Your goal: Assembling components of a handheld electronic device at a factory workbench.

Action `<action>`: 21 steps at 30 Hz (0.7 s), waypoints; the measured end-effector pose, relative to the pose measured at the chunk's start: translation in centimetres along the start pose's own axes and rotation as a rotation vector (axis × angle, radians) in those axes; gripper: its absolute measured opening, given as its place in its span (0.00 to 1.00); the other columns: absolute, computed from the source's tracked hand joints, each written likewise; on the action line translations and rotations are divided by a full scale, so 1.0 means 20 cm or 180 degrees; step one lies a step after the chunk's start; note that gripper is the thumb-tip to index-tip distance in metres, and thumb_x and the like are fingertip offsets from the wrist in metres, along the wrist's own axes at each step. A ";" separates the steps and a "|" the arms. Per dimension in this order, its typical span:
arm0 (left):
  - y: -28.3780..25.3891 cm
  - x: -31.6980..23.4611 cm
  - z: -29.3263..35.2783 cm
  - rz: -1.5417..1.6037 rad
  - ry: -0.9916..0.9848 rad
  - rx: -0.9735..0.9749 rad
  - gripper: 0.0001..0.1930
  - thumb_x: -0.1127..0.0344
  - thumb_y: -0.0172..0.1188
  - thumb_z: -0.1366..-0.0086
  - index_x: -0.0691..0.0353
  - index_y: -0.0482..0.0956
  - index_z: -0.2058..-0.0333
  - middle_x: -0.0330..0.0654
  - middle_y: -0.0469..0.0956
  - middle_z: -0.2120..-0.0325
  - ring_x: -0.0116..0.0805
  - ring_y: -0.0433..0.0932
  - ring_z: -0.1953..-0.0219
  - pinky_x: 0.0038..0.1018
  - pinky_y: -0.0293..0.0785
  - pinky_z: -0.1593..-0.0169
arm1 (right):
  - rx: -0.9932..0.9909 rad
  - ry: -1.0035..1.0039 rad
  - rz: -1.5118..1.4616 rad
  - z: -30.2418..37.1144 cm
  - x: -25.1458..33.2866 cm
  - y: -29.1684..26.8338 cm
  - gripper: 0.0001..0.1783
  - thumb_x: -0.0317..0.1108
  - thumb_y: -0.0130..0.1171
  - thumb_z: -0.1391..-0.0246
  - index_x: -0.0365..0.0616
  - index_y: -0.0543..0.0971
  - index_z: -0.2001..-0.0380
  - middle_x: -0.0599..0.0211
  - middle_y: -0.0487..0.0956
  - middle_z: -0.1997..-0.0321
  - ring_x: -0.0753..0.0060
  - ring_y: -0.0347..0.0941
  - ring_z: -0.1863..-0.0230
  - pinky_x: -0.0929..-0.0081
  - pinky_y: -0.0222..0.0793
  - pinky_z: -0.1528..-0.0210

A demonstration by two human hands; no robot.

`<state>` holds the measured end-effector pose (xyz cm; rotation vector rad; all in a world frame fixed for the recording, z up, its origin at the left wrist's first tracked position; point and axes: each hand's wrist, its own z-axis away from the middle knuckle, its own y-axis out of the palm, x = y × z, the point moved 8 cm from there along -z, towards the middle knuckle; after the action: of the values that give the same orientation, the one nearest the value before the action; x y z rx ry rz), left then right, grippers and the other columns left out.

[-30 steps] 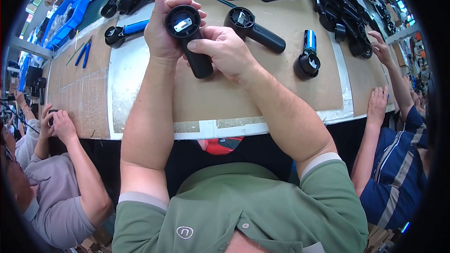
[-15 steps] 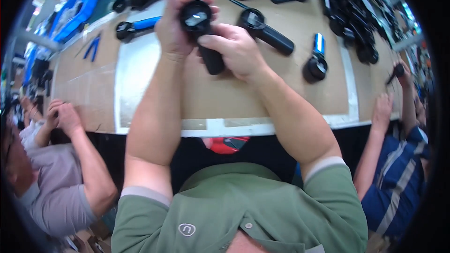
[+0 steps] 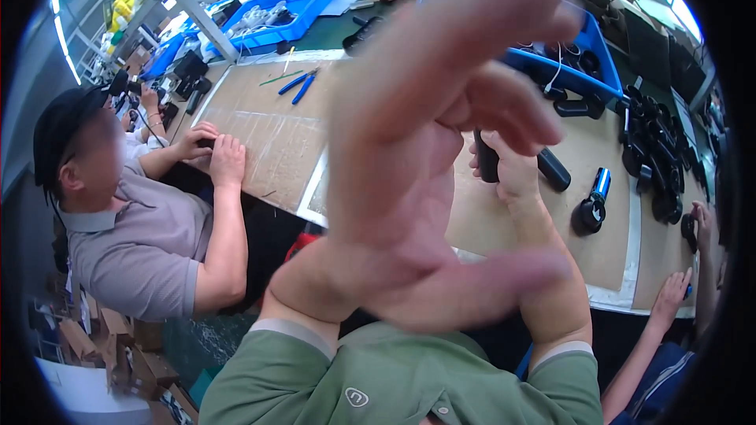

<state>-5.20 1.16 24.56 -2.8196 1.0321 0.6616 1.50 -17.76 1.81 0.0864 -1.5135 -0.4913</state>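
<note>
My left hand (image 3: 409,189) is raised close to the camera, large and partly blurred. Its fingers are curved and apart from the thumb, with nothing between them. Behind it, over the table, my right hand (image 3: 516,169) is closed round the handle of a black round-headed handheld device (image 3: 487,159). Only the handle shows now; the round head is hidden behind my left hand. Just right of my right hand lies a second black handle (image 3: 555,171). Farther right, a device with a black round head and a shiny blue handle (image 3: 594,203) rests on the table.
Blue-handled pliers (image 3: 299,86) lie at the far left of the brown tabletop (image 3: 272,142). Blue bins (image 3: 303,20) stand at the back. Black parts (image 3: 657,149) are heaped at the right. A person (image 3: 150,212) works at the left, and another person's hand (image 3: 671,293) is at the right edge.
My left hand has let go of the black device and come up toward the camera. My right hand still holds the device. The view has swung left and upward.
</note>
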 end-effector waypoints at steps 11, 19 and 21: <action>-0.47 -0.09 -0.29 -0.0513 0.1764 0.0545 0.28 0.67 0.68 0.33 0.70 0.74 0.37 0.53 0.81 0.45 0.36 0.82 0.56 0.27 0.81 0.53 | -0.0067 0.0134 -0.0015 -0.05 0.05 0.00 0.14 0.25 0.53 0.41 0.37 0.78 0.52 0.59 0.80 0.71 0.69 0.73 0.78 0.75 0.70 0.77; -0.74 -0.10 -1.07 -0.1315 0.3287 0.0813 0.34 0.61 0.70 0.31 0.71 0.71 0.33 0.56 0.80 0.41 0.38 0.85 0.54 0.26 0.85 0.53 | -0.0221 -0.0049 -0.0087 0.13 -0.02 -0.04 0.15 0.25 0.51 0.42 0.37 0.79 0.53 0.59 0.81 0.71 0.68 0.76 0.77 0.75 0.71 0.77; -0.78 0.01 -1.00 -0.1407 0.3052 0.1040 0.35 0.59 0.70 0.31 0.72 0.70 0.32 0.57 0.79 0.40 0.38 0.85 0.53 0.26 0.85 0.53 | -0.0039 -0.0262 0.0055 0.06 0.02 -0.07 0.16 0.26 0.50 0.43 0.37 0.80 0.54 0.60 0.81 0.72 0.69 0.74 0.78 0.76 0.71 0.76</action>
<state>12.08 8.98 41.24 -2.8501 0.4283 -0.8863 0.02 -18.91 1.82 0.0439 -1.5902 -0.4954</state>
